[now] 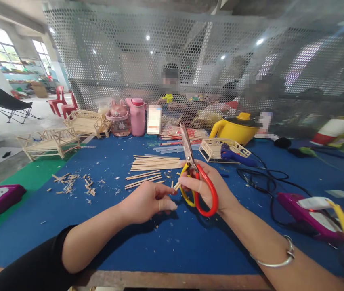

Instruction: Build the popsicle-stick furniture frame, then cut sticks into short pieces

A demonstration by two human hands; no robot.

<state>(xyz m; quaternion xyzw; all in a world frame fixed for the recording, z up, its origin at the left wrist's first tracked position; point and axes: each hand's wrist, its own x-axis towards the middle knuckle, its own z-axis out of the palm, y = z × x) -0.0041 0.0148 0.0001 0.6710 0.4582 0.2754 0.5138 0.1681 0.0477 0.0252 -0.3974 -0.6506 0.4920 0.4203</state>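
Observation:
My right hand [210, 188] is closed around the red and yellow handles of a pair of scissors [190, 159], whose shut blades point up and away from me. My left hand [147, 200] rests on the blue mat [147, 242] with its fingers curled, pinching one end of a short wooden stick [176, 186] that the right hand's fingertips also touch. A pile of long wooden sticks [155, 162] lies just beyond both hands.
Stick offcuts [72, 184] litter the left. Stick-built benches [51, 141] stand far left, a stick tray [217, 147] and blue glue gun [235, 155] with black cable [263, 180] to the right. Pink bottles [137, 115], a yellow pot [235, 127], and people behind a mesh screen.

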